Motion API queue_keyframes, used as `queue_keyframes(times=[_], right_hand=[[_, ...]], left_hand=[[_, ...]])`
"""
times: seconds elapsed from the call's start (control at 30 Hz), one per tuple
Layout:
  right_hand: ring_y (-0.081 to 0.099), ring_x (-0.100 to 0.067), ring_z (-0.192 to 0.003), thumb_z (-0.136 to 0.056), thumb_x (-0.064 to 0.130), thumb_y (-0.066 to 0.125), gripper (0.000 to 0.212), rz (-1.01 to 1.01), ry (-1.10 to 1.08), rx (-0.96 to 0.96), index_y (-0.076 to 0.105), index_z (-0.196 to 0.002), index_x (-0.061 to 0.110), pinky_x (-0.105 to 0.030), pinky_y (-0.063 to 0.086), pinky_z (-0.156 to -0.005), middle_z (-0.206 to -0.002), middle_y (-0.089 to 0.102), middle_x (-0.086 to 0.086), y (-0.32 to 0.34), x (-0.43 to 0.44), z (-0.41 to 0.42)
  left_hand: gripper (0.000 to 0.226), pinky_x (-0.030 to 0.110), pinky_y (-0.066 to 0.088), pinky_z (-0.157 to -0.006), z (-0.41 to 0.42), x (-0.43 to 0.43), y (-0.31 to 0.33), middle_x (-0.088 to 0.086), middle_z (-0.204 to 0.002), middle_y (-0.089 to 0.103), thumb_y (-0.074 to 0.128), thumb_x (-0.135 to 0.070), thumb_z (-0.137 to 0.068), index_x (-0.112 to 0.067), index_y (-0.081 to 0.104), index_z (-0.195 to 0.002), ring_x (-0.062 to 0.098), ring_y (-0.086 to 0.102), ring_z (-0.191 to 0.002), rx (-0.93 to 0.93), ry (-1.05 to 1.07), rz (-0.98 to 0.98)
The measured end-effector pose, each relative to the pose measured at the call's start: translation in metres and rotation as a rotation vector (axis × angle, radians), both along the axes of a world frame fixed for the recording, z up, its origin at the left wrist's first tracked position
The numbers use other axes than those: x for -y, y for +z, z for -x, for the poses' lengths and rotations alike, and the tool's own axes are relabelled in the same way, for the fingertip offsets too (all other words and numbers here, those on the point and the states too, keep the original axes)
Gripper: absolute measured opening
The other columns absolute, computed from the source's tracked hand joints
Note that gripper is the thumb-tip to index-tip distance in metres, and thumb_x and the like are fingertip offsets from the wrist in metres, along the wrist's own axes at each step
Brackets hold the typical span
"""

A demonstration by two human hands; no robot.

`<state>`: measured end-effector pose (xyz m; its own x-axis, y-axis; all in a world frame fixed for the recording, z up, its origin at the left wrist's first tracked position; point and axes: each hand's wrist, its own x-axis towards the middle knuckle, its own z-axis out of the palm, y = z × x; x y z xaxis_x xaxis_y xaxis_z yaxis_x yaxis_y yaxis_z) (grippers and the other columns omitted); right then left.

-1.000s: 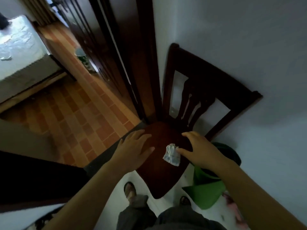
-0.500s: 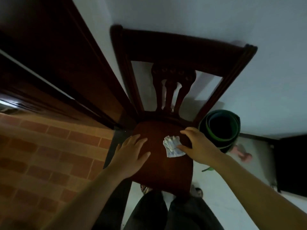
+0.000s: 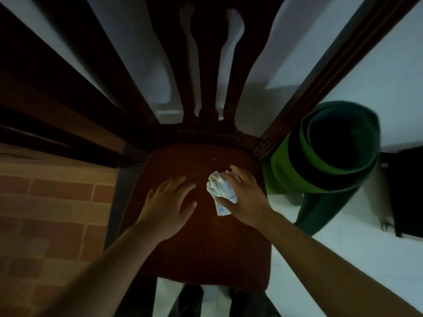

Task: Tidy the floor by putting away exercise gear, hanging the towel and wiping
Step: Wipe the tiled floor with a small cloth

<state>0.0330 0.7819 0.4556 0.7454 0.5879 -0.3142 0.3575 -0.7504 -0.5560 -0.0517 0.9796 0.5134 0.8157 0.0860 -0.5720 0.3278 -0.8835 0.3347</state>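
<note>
The yoga mat [image 3: 278,172] stands rolled beside the chair [image 3: 194,248]; wiping seems underway: right hand [image 3: 245,197] pinches crumpled cloth [image 3: 220,187], left hand [image 3: 167,207] spread.

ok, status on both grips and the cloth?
Left grip flat on chair seat, holding nothing. Right grip holds crumpled white cloth on the seat. Rolled green mat beside the chair, not in the way.

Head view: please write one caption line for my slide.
Right hand grips a crumpled cloth on the chair seat; left hand rests beside it; rolled green mat nearby.
</note>
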Motion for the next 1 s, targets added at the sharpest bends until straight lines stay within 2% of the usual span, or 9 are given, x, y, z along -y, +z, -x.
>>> queue_keyframes(times=[0.1, 0.2, 0.37, 0.43, 0.5, 0.6, 0.7, 0.87, 1.0], right_hand=[[0.022, -0.025, -0.14, -0.079, 0.065, 0.045, 0.066, -0.007, -0.03, 0.045, 0.033, -0.137, 0.035, -0.047, 0.035, -0.106, -0.151, 0.027, -0.001, -0.051, -0.012, 0.012], [0.022, -0.022, -0.14, -0.082, 0.065, 0.048, 0.064, 0.041, -0.009, 0.168, 0.039, -0.136, 0.032, -0.051, 0.03, -0.109, -0.151, 0.029, 0.0, -0.09, -0.022, 0.016], [0.043, -0.025, -0.127, -0.084, 0.055, 0.055, 0.047, 0.0, -0.102, 0.464, 0.055, -0.124, 0.03, -0.049, 0.041, -0.094, -0.135, 0.052, -0.002, -0.123, -0.026, 0.021], [0.048, -0.026, -0.122, -0.084, 0.05, 0.055, 0.041, -0.008, -0.094, 0.528, 0.057, -0.119, 0.03, -0.047, 0.045, -0.086, -0.128, 0.057, -0.002, -0.127, -0.026, 0.022], [0.052, -0.028, -0.116, -0.083, 0.047, 0.052, 0.037, -0.007, -0.089, 0.544, 0.061, -0.114, 0.029, -0.046, 0.048, -0.08, -0.121, 0.061, -0.002, -0.126, -0.024, 0.023], [0.058, -0.03, -0.107, -0.084, 0.046, 0.049, 0.034, 0.0, -0.1, 0.471, 0.065, -0.108, 0.027, -0.047, 0.051, -0.077, -0.115, 0.064, -0.003, -0.111, -0.02, 0.026], [0.06, -0.029, -0.1, -0.084, 0.047, 0.046, 0.036, 0.006, -0.146, 0.316, 0.064, -0.107, 0.025, -0.045, 0.053, -0.073, -0.112, 0.062, -0.003, -0.075, -0.01, 0.038], [0.052, -0.024, -0.109, -0.084, 0.057, 0.035, 0.048, -0.007, -0.287, 0.032, 0.058, -0.116, 0.031, -0.041, 0.045, -0.081, -0.118, 0.057, 0.002, 0.037, 0.012, 0.069], [0.049, -0.02, -0.112, -0.083, 0.061, 0.028, 0.054, -0.011, -0.393, 0.027, 0.06, -0.114, 0.03, -0.036, 0.042, -0.088, -0.119, 0.056, 0.005, 0.138, 0.039, 0.091]], left_hand=[[0.054, 0.053, 0.017, -0.115, 0.002, -0.005, -0.044, -0.008, -0.156, 0.011, 0.038, -0.05, -0.092, -0.038, 0.025, -0.143, 0.014, 0.006, -0.144, 0.033, -0.015, -0.01], [0.06, 0.051, 0.009, -0.115, 0.0, -0.007, -0.085, -0.006, -0.158, 0.002, 0.034, -0.053, -0.091, -0.036, 0.018, -0.146, 0.015, -0.003, -0.144, 0.075, 0.004, -0.06], [0.068, 0.051, -0.003, -0.112, 0.01, 0.001, -0.139, -0.006, -0.156, -0.018, 0.023, -0.06, -0.086, -0.038, -0.001, -0.146, 0.013, -0.021, -0.138, 0.077, -0.027, -0.123], [0.069, 0.051, -0.008, -0.109, 0.016, 0.003, -0.148, -0.007, -0.153, -0.026, 0.023, -0.06, -0.087, -0.04, -0.009, -0.144, 0.016, -0.024, -0.138, 0.086, -0.053, -0.159], [0.069, 0.052, -0.008, -0.109, 0.016, 0.003, -0.147, -0.007, -0.152, -0.027, 0.023, -0.06, -0.087, -0.039, -0.012, -0.143, 0.017, -0.025, -0.138, 0.073, -0.07, -0.166], [0.068, 0.054, 0.004, -0.113, 0.01, -0.001, -0.129, -0.004, -0.155, -0.022, 0.024, -0.058, -0.088, -0.038, -0.006, -0.146, 0.02, -0.015, -0.143, 0.03, -0.09, -0.149], [0.067, 0.053, 0.014, -0.114, 0.003, -0.002, -0.092, -0.005, -0.155, -0.022, 0.029, -0.056, -0.091, -0.035, 0.001, -0.147, 0.022, -0.008, -0.145, 0.023, -0.101, -0.128], [0.065, 0.047, 0.018, -0.115, 0.002, 0.014, 0.012, -0.005, -0.155, -0.021, 0.027, -0.057, -0.09, -0.03, 0.012, -0.148, 0.02, -0.009, -0.144, 0.067, -0.141, -0.063], [0.063, 0.044, 0.018, -0.113, 0.011, 0.035, 0.108, -0.009, -0.154, -0.024, 0.028, -0.055, -0.091, -0.032, 0.015, -0.148, 0.015, -0.013, -0.143, 0.091, -0.233, 0.011]])
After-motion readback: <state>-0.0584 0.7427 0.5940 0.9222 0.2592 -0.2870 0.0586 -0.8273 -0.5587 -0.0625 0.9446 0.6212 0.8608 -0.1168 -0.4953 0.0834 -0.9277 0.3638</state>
